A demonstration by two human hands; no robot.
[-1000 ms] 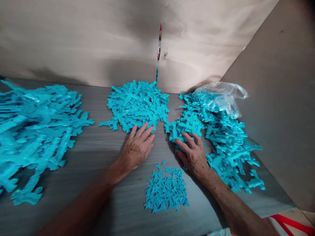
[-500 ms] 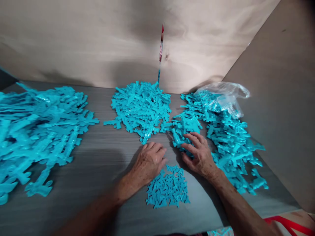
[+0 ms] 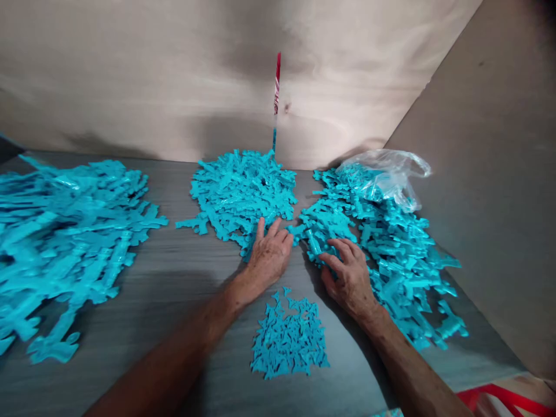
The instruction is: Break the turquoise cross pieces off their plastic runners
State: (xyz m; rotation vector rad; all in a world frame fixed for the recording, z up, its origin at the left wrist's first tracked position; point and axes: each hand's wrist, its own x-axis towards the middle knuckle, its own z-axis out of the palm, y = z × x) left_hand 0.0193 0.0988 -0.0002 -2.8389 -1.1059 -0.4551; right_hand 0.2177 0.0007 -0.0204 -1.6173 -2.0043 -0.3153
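My left hand [image 3: 270,253], fingers apart, reaches to the front edge of the middle heap [image 3: 243,188] of flat turquoise figure-shaped pieces. Its fingertips rest at or just over that edge, and no piece shows in its grasp. My right hand [image 3: 348,275] lies with bent, spread fingers at the near side of a smaller turquoise cluster [image 3: 325,223]; what is under its fingertips is partly hidden. Closer to me, between my forearms, a patch of small turquoise scraps [image 3: 289,339] is spread on the grey table [image 3: 174,278].
A large turquoise heap [image 3: 73,226] covers the left side. Another heap [image 3: 403,266] runs down the right, with a clear plastic bag [image 3: 393,171] at its back. Wooden panels [image 3: 152,75] close in the rear and right. A thin red-and-blue strip [image 3: 277,95] stands behind the middle heap.
My left hand has moved forward from beside the small scraps to the middle heap, its fingers stretching out. My right hand has barely moved. The view has shifted slightly.
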